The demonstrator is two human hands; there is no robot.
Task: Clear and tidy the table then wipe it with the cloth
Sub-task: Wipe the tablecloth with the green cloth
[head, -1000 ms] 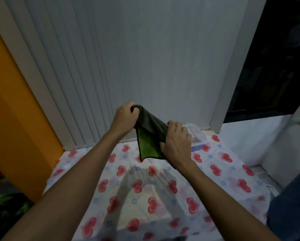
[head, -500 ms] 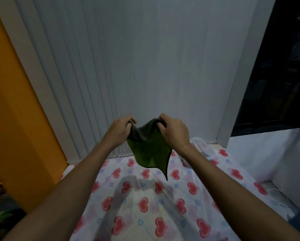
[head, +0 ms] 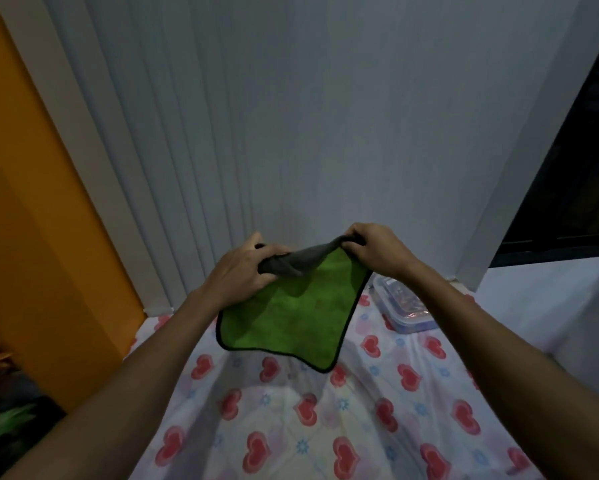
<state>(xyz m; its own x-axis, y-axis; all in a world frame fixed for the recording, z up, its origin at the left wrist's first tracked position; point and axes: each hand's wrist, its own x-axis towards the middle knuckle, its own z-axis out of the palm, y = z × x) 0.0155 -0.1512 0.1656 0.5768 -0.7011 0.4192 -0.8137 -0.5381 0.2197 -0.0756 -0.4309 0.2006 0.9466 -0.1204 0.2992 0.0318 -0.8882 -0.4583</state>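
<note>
Left hand point(head: 244, 271) and right hand point(head: 374, 251) each pinch a top corner of the green cloth point(head: 291, 317), held above the heart-print table point(head: 326, 427); at the far right edge, a lidded clear container point(head: 403, 306), contents indistinct.

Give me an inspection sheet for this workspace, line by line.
Surface: table under a heart-print cover, wrinkled.
Job's things: green cloth with dark edging, held up above the table, grey side bunched along the top.
Clutter: clear plastic container at the far right of the table.
Grippers: left hand and right hand each grip a top corner of the cloth.
Cables: nothing seen.
Surroundings: white ribbed wall behind, orange panel at left, dark window at right.
</note>
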